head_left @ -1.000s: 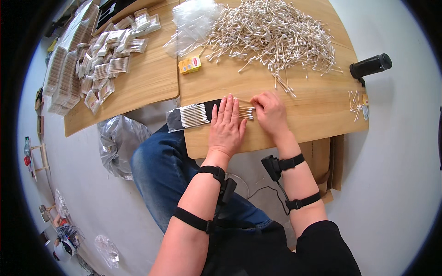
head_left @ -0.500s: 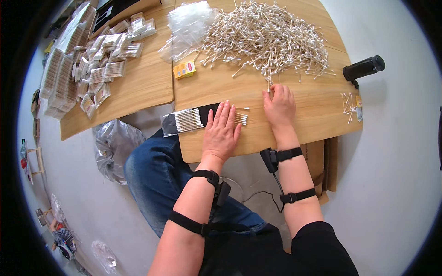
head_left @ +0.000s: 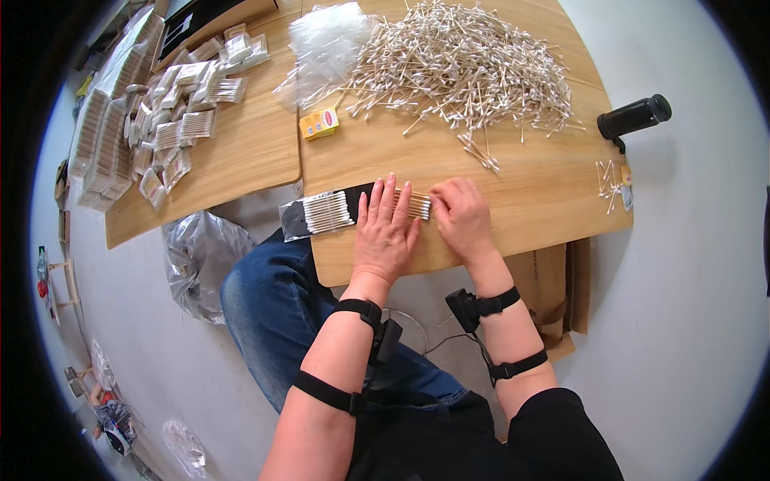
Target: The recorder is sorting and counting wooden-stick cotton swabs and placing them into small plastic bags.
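Note:
My left hand point(head_left: 383, 228) lies flat, fingers stretched out, over a row of cotton swabs point(head_left: 420, 205) and a black strip point(head_left: 363, 191). The swab tips stick out to the right of its fingers. My right hand point(head_left: 463, 218) is closed in a pinch at that right end, on the tip of the uppermost cotton swab; its fingertips partly hide it. Left of my left hand, more swabs point(head_left: 327, 212) lie side by side inside a clear plastic sleeve point(head_left: 295, 220) with a dark backing, at the table's near edge.
A large heap of loose swabs point(head_left: 461, 64) covers the far table, beside clear plastic bags point(head_left: 329, 48) and small yellow cards point(head_left: 319, 123). Packed swab bundles point(head_left: 196, 124) are piled at left. A black cylinder point(head_left: 634, 118) stands at right, near a few swabs point(head_left: 608, 186).
My right hand has moved from the heap's near edge toward me and left, to the row's end. A few swabs now show where it was. My left hand stays in place.

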Demonstrator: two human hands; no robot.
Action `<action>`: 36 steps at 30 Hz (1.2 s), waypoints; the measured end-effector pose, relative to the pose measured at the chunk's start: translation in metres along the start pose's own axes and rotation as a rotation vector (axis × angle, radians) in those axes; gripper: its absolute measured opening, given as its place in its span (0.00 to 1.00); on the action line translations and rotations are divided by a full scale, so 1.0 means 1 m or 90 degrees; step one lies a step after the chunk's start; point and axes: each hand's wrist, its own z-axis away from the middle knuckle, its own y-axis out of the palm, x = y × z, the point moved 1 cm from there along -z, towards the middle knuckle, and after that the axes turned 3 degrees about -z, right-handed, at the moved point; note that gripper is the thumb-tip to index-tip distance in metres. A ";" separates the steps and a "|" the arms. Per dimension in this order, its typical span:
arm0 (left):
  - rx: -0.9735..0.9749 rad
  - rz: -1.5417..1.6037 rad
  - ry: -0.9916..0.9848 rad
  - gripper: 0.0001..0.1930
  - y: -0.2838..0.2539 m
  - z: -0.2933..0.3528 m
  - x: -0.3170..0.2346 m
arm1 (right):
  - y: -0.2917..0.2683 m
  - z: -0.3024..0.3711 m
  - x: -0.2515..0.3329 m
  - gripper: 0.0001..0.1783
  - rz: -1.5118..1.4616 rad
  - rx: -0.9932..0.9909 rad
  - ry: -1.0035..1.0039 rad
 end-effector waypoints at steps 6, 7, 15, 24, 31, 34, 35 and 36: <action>0.041 -0.023 0.009 0.34 0.001 -0.002 -0.004 | -0.029 -0.009 -0.058 0.08 0.202 -0.260 0.155; 0.050 -0.025 0.003 0.33 0.001 -0.003 -0.004 | -0.029 -0.010 -0.062 0.08 0.204 -0.260 0.155; 0.046 -0.013 -0.005 0.31 0.000 0.000 -0.001 | -0.012 -0.011 -0.052 0.09 0.127 -0.126 0.114; 0.028 -0.013 -0.003 0.28 -0.002 -0.002 -0.001 | -0.007 -0.022 -0.049 0.14 0.146 -0.124 0.178; 0.020 -0.006 0.005 0.27 -0.002 -0.002 -0.001 | -0.011 -0.023 -0.051 0.14 0.147 -0.142 0.209; 0.021 -0.008 0.006 0.28 -0.001 -0.001 -0.001 | -0.015 -0.026 -0.053 0.12 0.134 -0.163 0.210; 0.023 -0.003 0.006 0.28 0.000 -0.001 -0.001 | -0.017 -0.026 -0.054 0.10 0.140 -0.132 0.228; 0.022 -0.004 0.005 0.28 -0.001 -0.001 -0.001 | -0.017 -0.025 -0.052 0.08 0.144 -0.099 0.246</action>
